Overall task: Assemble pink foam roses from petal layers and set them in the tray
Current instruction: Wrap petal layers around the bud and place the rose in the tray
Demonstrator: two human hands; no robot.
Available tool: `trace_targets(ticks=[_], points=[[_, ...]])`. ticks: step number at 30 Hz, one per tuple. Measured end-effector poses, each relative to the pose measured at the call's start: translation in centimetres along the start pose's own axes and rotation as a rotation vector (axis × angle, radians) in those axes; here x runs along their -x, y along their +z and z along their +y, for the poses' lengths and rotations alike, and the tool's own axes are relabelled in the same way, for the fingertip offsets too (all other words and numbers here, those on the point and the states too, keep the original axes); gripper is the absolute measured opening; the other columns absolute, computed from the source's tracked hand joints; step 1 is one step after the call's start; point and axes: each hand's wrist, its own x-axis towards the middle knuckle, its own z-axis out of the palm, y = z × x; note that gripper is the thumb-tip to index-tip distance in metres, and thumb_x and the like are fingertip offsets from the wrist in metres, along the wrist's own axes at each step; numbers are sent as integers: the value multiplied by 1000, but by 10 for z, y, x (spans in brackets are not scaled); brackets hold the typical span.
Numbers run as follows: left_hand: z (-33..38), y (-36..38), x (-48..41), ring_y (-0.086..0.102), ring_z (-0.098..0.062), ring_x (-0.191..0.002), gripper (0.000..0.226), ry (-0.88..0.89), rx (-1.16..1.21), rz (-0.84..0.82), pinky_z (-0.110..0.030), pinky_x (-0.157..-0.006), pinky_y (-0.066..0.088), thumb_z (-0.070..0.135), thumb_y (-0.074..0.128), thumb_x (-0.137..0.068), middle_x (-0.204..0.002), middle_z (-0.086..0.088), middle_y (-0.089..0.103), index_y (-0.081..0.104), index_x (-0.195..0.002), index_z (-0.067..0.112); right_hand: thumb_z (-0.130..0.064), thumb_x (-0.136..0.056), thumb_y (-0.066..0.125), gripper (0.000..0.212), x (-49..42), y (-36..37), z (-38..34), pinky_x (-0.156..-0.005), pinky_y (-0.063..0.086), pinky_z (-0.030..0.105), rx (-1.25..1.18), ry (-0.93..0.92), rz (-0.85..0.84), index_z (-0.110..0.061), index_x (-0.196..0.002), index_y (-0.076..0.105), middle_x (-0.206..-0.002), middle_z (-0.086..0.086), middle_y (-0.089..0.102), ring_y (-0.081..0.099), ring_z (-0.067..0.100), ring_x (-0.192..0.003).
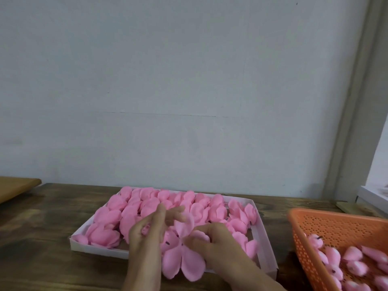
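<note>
A shallow white tray (100,250) on the wooden table holds several pink foam roses (109,234). Over its front middle, both hands work on one flat pink petal layer (184,263) whose petals spread out toward me. My left hand (147,229) holds a small pink bud between curled fingers, just left of the layer's centre. My right hand (212,238) pinches the petal layer near its centre from the right. The image is blurred at the fingers.
An orange perforated basket (336,229) at the right holds several pink rose buds (352,254) with dark stems. A light wooden board (14,185) lies at the far left. A white box (373,196) sits at the right edge. A pale wall stands behind the table.
</note>
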Motion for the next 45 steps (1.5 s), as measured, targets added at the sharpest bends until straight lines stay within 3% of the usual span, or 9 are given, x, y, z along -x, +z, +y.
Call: trace_targets(ticks=[6, 9, 13, 20, 25, 30, 35, 41, 45], points=[[3, 4, 10, 70, -18, -73, 98, 16, -69, -59, -50, -90, 52, 90, 59, -69, -78, -19, 72, 69, -83, -7, -10, -100, 60, 41, 6, 5, -2, -60, 31, 27, -164, 54, -113, 14, -69, 44, -68, 10, 36, 37, 17, -65], [1, 4, 12, 56, -19, -59, 73, 49, -120, -144, -66, -94, 46, 89, 52, -75, -72, -1, 74, 74, -70, 20, -6, -101, 57, 38, 6, 8, 0, -76, 39, 38, -268, 120, -140, 29, -91, 47, -85, 17, 48, 47, 26, -82], [-8, -4, 13, 39, -20, -52, 66, 35, -141, -166, -30, -64, 46, 88, 50, -80, -73, -36, 51, 79, -75, 29, -4, -100, 57, 34, 5, 7, -3, -82, 39, 43, -301, 157, -145, 28, -92, 48, -91, 19, 50, 49, 29, -89], [13, 9, 24, 54, -16, -58, 46, 9, -98, -154, -35, -69, 48, 65, 56, -91, -61, -7, 64, 82, -79, 30, -8, -102, 55, 31, 2, 6, 1, -88, 58, 50, -275, 127, -115, 23, -101, 53, -91, 18, 57, 64, 27, -89], [25, 28, 12, 46, -53, -133, 39, -209, 114, -171, -56, -114, 34, 39, 47, -105, -117, -29, 56, 58, -105, 2, -11, -98, 55, 19, 1, 13, 3, -81, 53, 38, -61, -24, -24, -2, -91, 70, -82, 2, 64, 59, 11, -83], [15, 22, 12, 62, -44, -109, 71, -174, 160, -180, -52, -102, 44, 48, 89, -58, -113, -34, 66, 65, -101, -3, 2, -92, 61, 23, -1, 14, -1, -89, 51, 36, -84, -100, 20, -9, -99, 80, -102, 15, 75, 64, 12, -93], [-7, 3, 15, 74, -23, -107, 54, -17, 5, -182, -25, -78, 61, 66, 73, -82, -112, -12, 77, 81, -96, 15, -19, -89, 71, 13, 2, 16, -1, -95, 53, 53, 51, -210, 48, -15, -100, 77, -104, 2, 75, 71, 20, -103], [-15, 2, 10, 74, -30, -109, 60, 102, -70, -118, -41, -89, 58, 75, 74, -75, -125, -5, 73, 70, -99, 20, -22, -81, 81, 19, 5, 13, -8, -90, 54, 39, 264, -398, 76, -13, -97, 77, -106, -5, 74, 68, 7, -106], [-18, 1, 13, 72, -24, -112, 62, 109, -68, -174, -23, -87, 58, 76, 75, -71, -125, -6, 73, 67, -107, 25, -28, -80, 78, 28, 4, 14, -9, -99, 44, 24, 492, -506, 144, -17, -106, 78, -117, -13, 73, 60, -2, -117]])
